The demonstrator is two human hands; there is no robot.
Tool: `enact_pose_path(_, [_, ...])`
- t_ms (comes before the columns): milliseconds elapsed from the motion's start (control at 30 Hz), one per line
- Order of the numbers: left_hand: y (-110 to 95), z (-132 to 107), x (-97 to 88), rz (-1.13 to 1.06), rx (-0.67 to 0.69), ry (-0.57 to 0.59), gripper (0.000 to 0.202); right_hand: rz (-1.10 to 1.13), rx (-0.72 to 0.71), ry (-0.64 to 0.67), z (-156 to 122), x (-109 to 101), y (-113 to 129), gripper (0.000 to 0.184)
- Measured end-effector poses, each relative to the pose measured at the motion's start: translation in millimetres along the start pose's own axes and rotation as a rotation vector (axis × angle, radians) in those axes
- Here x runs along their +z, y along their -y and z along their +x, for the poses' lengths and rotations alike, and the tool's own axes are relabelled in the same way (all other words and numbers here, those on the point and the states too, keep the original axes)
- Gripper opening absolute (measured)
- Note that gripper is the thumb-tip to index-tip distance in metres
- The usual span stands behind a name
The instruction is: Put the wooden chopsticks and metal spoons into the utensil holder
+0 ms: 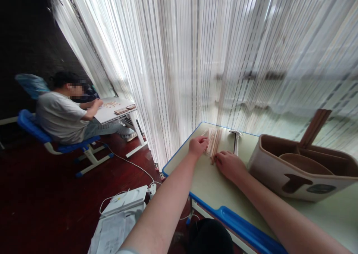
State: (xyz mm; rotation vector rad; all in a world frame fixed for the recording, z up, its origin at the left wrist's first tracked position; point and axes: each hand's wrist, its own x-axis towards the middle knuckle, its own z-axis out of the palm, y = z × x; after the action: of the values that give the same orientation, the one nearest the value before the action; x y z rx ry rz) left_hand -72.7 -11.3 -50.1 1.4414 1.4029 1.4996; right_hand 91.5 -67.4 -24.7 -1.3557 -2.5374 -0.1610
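A row of thin wooden sticks (pixel 214 139) lies side by side on the pale desktop between my hands. My left hand (pixel 199 146) is closed at their left edge, fingertips pinched on some of the sticks. On the right side, my right hand (pixel 229 165) rests low on the desk, its fingers curled against the near ends of the darker sticks. What exactly lies under those fingertips is partly hidden. Just beyond my right hand is a silver T-shaped metal tool (pixel 236 139), its handle toward me.
A beige-and-brown compartment bin (pixel 279 179) with upright brown bars (pixel 316 127) stands at right on the blue-edged desk (pixel 207 179). Sheer curtains (pixel 179 67) hang behind. At left, a seated person (pixel 63 114) handles small pieces at another table (pixel 107 114). Papers (pixel 112 228) and cables lie below left.
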Motion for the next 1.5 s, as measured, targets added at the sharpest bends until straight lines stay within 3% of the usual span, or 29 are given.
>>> enact_pose_path(167, [-4,0,-5.3,0.149,0.099,-0.092,0.033,-0.038,-0.018,-0.031,-3,1,5,0.022])
enact_pose_path(533, [-19,-13,-4.6,0.468,0.227,-0.125,0.026,-0.016,-0.024,-0.053,-10,-2,7,0.029])
enact_pose_path(700, [-19,-10,-6.3,0.48,0.243,-0.186,0.026,-0.025,0.043,-0.048,-10,-3,2,0.032])
enact_pose_path(1200, [-19,-7,-3.0,0.53,0.258,-0.172,0.025,0.009,0.086,-0.047,-6,1,-2,0.021])
enact_pose_path(1500, [-19,-7,-3.6,0.54,0.256,-0.158,0.024,-0.015,0.13,-0.009,-8,-3,-1,0.023])
